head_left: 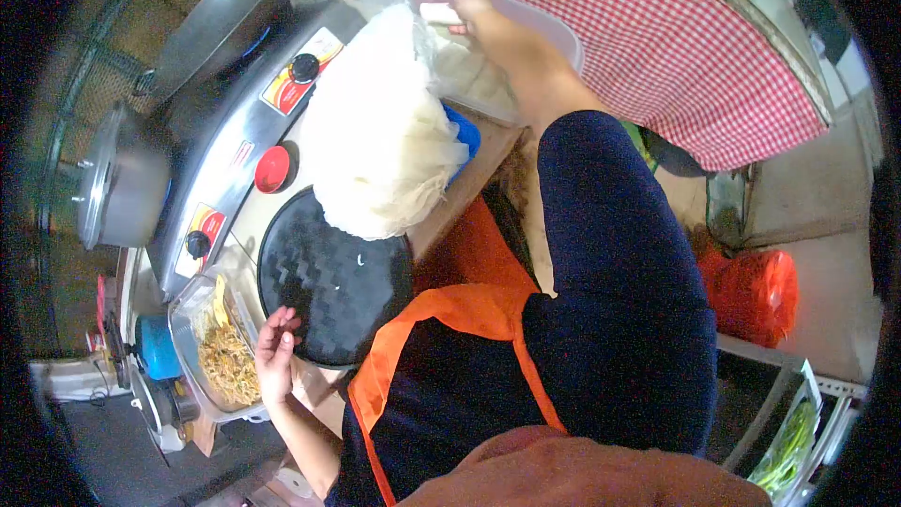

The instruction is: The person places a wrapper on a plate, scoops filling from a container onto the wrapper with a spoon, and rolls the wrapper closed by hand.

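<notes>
My right hand [483, 26] reaches far out over a clear plastic tub [563, 38]. Its fingers close on a small white roll [439, 14] at the tub's near side; whether it is a wrapped spring roll I cannot make out. More pale pieces [469, 75] lie inside the tub. My left hand [276, 355] hangs at the edge of a round black tray [328, 272], fingers loosely bent and apart, holding nothing. A big stack of thin white wrapper sheets [375, 122], partly in plastic, overhangs the tray and rests by a blue container [464, 143].
A gas stove [253, 122] with a wok [225, 19] and a lidded pot [131, 178] runs along the left. A tub of shredded filling [228, 366] stands near my left hand. There is a red bowl [272, 170] and a checked cloth [638, 28].
</notes>
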The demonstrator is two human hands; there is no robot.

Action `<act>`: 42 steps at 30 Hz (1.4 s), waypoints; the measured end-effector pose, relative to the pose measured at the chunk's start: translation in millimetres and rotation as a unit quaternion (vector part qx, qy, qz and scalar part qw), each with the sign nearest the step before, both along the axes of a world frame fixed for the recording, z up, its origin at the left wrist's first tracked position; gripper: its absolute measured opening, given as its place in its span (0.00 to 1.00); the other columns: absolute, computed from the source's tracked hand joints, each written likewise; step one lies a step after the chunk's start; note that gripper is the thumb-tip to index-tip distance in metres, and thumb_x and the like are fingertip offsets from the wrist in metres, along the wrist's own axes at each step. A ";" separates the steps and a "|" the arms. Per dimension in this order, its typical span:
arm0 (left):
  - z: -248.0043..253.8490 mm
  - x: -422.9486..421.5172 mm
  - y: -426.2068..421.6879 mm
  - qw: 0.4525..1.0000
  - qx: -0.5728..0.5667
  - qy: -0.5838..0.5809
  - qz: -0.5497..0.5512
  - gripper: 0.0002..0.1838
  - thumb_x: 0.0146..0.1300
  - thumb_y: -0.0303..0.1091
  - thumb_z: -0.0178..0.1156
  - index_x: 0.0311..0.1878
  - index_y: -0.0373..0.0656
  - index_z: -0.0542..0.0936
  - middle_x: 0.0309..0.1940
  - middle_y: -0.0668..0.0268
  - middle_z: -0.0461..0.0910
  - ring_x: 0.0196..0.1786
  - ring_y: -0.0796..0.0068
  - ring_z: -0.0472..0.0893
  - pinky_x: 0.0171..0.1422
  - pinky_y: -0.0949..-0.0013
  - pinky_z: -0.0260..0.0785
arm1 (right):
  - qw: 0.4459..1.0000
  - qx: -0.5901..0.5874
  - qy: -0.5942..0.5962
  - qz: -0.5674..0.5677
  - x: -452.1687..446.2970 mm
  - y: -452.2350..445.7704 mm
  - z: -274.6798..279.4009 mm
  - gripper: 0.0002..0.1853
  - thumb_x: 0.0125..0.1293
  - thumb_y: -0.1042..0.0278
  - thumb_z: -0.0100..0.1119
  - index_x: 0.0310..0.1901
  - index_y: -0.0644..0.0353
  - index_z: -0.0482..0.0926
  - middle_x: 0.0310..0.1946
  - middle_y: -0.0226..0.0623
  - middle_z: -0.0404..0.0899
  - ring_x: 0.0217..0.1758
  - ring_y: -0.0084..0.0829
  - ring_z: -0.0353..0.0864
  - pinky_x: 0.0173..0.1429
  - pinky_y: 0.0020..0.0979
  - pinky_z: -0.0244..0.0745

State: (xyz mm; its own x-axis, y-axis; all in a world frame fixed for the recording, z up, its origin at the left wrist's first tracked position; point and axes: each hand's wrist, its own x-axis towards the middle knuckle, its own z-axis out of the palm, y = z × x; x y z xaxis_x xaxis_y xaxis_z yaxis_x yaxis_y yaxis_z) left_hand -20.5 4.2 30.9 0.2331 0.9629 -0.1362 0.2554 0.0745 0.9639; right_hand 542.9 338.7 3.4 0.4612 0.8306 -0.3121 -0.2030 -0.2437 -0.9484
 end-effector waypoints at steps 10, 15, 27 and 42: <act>4.6 -10.3 -23.5 0.998 -0.031 0.019 0.056 0.27 0.64 0.42 0.61 0.63 0.39 0.70 0.57 0.63 0.75 0.54 0.71 0.75 0.55 0.69 0.66 | 0.885 -0.142 -0.404 0.183 12.1 12.3 -10.4 0.09 0.61 0.65 0.57 0.38 0.61 0.81 0.33 0.42 0.81 0.30 0.38 0.81 0.29 0.41 0.76; -0.9 -2.8 -12.7 0.998 -0.031 0.024 0.043 0.26 0.64 0.39 0.61 0.62 0.39 0.70 0.57 0.63 0.75 0.55 0.72 0.75 0.58 0.69 0.65 | 0.681 -0.075 -0.629 0.367 28.8 35.1 -16.1 0.13 0.58 0.67 0.54 0.41 0.62 0.82 0.30 0.45 0.82 0.27 0.43 0.81 0.33 0.43 0.76; -0.3 19.1 -48.2 0.871 0.169 0.445 -0.124 0.37 0.34 0.43 0.74 0.54 0.46 0.78 0.65 0.55 0.66 0.68 0.53 0.64 0.71 0.46 0.47 | 0.734 0.146 -0.657 0.095 -39.9 -46.3 134.4 0.11 0.57 0.66 0.60 0.41 0.58 0.80 0.34 0.37 0.81 0.37 0.31 0.81 0.43 0.33 0.76; -15.8 31.6 -49.6 0.819 0.226 0.525 -0.048 0.34 0.46 0.57 0.64 0.57 0.52 0.78 0.65 0.52 0.67 0.68 0.52 0.64 0.64 0.48 0.55 | 0.458 0.124 -0.826 0.304 -136.5 -140.0 135.3 0.18 0.50 0.54 0.67 0.44 0.49 0.83 0.49 0.36 0.75 0.59 0.40 0.70 0.60 0.45 0.68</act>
